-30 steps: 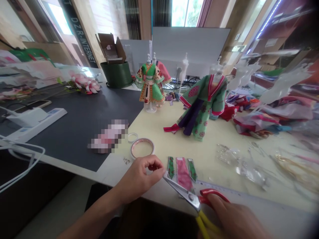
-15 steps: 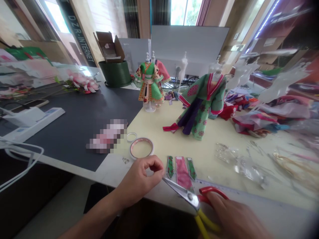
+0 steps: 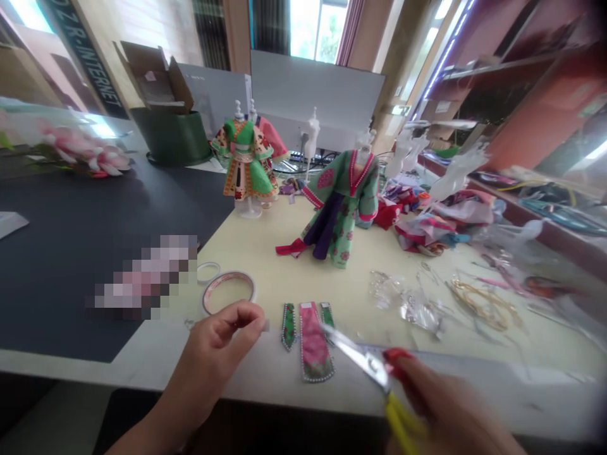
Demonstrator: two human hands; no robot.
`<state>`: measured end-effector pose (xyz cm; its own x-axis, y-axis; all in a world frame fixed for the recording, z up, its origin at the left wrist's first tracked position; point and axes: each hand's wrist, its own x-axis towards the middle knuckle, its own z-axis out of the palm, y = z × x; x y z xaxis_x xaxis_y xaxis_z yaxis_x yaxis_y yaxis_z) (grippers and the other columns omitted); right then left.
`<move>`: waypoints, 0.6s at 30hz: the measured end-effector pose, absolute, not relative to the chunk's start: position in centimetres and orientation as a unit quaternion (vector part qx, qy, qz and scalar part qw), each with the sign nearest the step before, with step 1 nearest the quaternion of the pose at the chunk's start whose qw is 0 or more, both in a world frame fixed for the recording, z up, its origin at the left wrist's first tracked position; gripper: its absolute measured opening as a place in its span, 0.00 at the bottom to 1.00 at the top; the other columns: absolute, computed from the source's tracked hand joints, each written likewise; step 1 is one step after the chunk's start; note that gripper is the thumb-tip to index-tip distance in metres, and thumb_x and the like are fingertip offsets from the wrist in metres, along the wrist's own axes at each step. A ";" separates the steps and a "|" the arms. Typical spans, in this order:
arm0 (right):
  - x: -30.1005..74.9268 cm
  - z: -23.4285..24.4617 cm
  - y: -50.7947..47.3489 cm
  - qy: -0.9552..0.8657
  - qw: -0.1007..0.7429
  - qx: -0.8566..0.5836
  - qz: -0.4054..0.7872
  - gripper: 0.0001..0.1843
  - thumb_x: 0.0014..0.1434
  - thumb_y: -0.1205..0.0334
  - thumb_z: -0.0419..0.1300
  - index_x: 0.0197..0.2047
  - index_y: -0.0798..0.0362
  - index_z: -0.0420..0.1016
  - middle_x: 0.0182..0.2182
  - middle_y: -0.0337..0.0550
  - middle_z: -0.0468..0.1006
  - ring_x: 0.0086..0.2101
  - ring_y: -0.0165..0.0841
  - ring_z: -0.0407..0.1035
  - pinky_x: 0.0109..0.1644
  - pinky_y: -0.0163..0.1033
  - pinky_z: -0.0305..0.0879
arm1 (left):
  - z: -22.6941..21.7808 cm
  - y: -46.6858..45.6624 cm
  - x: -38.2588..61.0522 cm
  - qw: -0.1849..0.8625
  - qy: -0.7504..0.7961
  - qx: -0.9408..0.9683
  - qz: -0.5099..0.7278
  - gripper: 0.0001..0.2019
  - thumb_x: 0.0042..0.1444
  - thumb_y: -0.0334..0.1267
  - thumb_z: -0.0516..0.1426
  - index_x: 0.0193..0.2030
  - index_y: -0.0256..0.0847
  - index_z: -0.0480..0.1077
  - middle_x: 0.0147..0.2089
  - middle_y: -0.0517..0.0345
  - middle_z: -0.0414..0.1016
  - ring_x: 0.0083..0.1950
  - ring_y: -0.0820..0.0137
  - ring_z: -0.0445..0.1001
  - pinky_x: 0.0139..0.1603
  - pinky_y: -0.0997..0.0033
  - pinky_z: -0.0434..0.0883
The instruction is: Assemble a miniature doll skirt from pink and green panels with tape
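My left hand [image 3: 215, 344] is pinched shut near the table's front edge, holding something small that I cannot make out, just below a roll of tape [image 3: 228, 292]. My right hand [image 3: 446, 411] grips red-and-yellow-handled scissors [image 3: 374, 373], whose blades point up-left toward three small patterned fabric strips [image 3: 309, 335] lying on the cream table [image 3: 265, 253]. The scissors' tips sit over the rightmost green strip. A doll in a green robe [image 3: 344, 205] stands behind the strips.
A second dressed doll [image 3: 246, 164] stands further back, by a green bucket with a cardboard box [image 3: 165, 126]. Piles of coloured cloth [image 3: 436, 221] and clear plastic bits [image 3: 408, 303] lie to the right. A dark mat [image 3: 71, 240] covers the left side.
The view has swung to the right. The scissors have lifted away from my left hand and moved right over the strips. My left hand keeps its pinch.
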<state>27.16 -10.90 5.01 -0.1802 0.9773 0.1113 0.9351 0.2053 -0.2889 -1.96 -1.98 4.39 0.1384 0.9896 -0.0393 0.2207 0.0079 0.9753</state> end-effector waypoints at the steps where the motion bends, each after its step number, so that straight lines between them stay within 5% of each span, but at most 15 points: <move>1: 28.1 5.5 -10.6 -0.738 0.141 -0.656 0.075 0.25 0.42 0.60 0.65 0.46 0.49 0.69 0.23 0.35 0.78 0.22 0.34 0.73 0.24 0.33 0.69 | 4.4 -2.0 -2.0 0.485 0.525 0.575 0.398 0.11 0.56 0.45 0.56 0.29 0.42 0.69 0.30 0.62 0.67 0.33 0.72 0.66 0.32 0.80 0.66; 5: 32.3 7.3 -7.8 -0.672 0.145 -0.726 -0.023 0.20 0.50 0.47 0.61 0.40 0.51 0.72 0.22 0.40 0.75 0.21 0.35 0.69 0.22 0.36 0.62 | 4.5 -1.9 -2.0 0.484 0.536 0.558 0.409 0.11 0.54 0.46 0.57 0.28 0.41 0.70 0.29 0.61 0.68 0.32 0.71 0.66 0.31 0.79 0.67; 10: 35.5 8.1 -2.0 -0.623 0.087 -0.776 -0.046 0.20 0.55 0.42 0.54 0.29 0.52 0.69 0.22 0.44 0.73 0.21 0.35 0.64 0.23 0.37 0.54 | 4.3 -1.8 -1.7 0.487 0.532 0.562 0.405 0.11 0.51 0.47 0.58 0.28 0.42 0.70 0.28 0.61 0.69 0.30 0.71 0.66 0.29 0.79 0.66; 18: 37.9 6.3 6.5 -0.646 0.031 -0.761 -0.053 0.20 0.52 0.49 0.56 0.39 0.58 0.73 0.31 0.52 0.76 0.28 0.39 0.67 0.27 0.39 0.54 | 5.2 -2.7 -0.3 0.497 0.537 0.539 0.417 0.13 0.53 0.47 0.56 0.24 0.42 0.67 0.27 0.62 0.66 0.32 0.71 0.64 0.28 0.79 0.62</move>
<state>37.91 6.47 6.33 0.1587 0.9799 0.1207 0.9865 -0.1625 0.0222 -0.31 -2.72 5.25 0.0738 0.9937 -0.0838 0.1648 0.0707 0.9838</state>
